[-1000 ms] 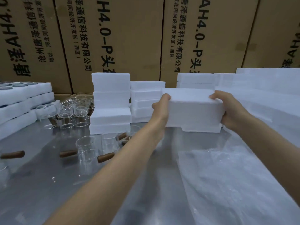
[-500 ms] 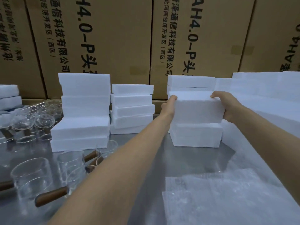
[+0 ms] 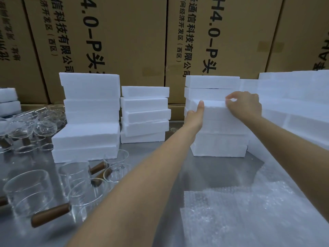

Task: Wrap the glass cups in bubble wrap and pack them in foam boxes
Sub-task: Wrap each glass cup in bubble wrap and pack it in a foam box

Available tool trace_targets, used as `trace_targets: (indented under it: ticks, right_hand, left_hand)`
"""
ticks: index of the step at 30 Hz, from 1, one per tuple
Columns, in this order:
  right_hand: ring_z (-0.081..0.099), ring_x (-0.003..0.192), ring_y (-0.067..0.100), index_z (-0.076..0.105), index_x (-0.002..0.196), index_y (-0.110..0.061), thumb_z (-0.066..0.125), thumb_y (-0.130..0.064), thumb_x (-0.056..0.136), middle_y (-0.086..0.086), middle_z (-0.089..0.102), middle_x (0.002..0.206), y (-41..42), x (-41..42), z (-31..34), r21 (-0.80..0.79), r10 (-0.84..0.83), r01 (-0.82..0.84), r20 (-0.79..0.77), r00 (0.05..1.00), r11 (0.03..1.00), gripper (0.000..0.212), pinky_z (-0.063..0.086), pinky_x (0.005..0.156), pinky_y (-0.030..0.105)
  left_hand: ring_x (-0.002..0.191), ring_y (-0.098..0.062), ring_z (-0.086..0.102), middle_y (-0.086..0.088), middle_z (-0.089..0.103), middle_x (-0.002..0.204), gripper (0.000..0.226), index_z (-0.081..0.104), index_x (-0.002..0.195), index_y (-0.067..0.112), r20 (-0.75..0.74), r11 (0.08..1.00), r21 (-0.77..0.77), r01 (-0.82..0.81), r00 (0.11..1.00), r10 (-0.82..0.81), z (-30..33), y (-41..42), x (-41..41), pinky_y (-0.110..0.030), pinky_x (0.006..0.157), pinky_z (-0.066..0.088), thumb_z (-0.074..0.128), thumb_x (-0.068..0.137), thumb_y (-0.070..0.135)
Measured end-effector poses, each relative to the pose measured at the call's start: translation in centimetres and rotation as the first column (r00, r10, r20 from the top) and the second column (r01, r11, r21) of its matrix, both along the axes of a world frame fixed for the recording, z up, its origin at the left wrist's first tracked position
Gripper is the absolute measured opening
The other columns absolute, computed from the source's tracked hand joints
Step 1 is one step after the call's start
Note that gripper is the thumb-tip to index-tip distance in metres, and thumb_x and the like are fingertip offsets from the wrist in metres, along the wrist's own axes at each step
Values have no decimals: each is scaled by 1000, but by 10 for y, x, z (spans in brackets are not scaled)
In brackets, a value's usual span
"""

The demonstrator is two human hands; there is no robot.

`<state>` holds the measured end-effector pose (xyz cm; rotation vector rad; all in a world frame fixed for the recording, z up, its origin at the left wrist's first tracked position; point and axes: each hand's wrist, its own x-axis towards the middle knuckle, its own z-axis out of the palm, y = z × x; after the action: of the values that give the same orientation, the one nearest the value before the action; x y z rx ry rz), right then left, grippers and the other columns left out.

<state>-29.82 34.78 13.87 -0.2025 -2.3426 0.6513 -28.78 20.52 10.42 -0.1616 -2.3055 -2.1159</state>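
Observation:
A white foam box (image 3: 216, 115) sits on top of another foam box (image 3: 219, 145) on the steel table, in front of a taller foam stack. My left hand (image 3: 195, 115) presses flat against the top box's left end, thumb pointing up. My right hand (image 3: 244, 104) is at its upper right corner, fingertips pinching the top edge. Glass cups with brown wooden handles (image 3: 28, 193) lie at the lower left. Sheets of bubble wrap (image 3: 240, 216) are spread at the lower right.
Two more foam box stacks (image 3: 89, 118) (image 3: 145, 114) stand at centre left, with further foam at the right (image 3: 293, 104) and far left. More glass cups (image 3: 26, 129) crowd the left. Large cardboard cartons (image 3: 124, 41) wall off the back.
The foam box held in both hands has been carried forward and set down on the lower box. My right hand has shifted from gripping its end to pinching the top edge.

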Motion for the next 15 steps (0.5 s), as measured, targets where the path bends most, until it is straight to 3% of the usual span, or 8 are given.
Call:
trace_targets:
  ticks: [2,7,10,15]
  right_hand:
    - [44,113,33,67,105,-21,41,-30,94,9,62,112,-13,-1,-1,136,-31,31,-4,1000,990,30,34,89,39]
    - [48,92,32,59,80,-10,30,-27,95,11,60,89,-24,3,-21,244,-93,120,-122,988,962,36,27,77,39]
    - [48,92,31,52,70,-12,27,-31,95,5,50,78,-26,5,-23,252,-95,122,-116,989,960,40,29,85,42]
    - [50,100,32,57,78,-10,21,-32,97,8,55,85,-28,8,-19,324,-111,103,8,994,941,46,23,102,50]
  left_hand:
    - [126,-29,45,-10,46,141,69,36,144,8,-18,1000,-18,-20,1000,20,2,6,3,-41,107,37,27,98,59]
    - [132,-28,39,-9,36,148,67,28,147,10,-5,997,-79,-22,1000,21,-1,11,7,-38,104,33,23,99,57]
    - [136,-27,34,-8,30,153,66,25,149,11,5,991,-131,-19,1000,20,-7,5,13,-38,106,31,21,100,55]
    - [132,-29,40,-10,36,150,57,37,144,9,-14,984,-156,-81,997,80,-28,-6,33,-40,109,33,23,102,46]
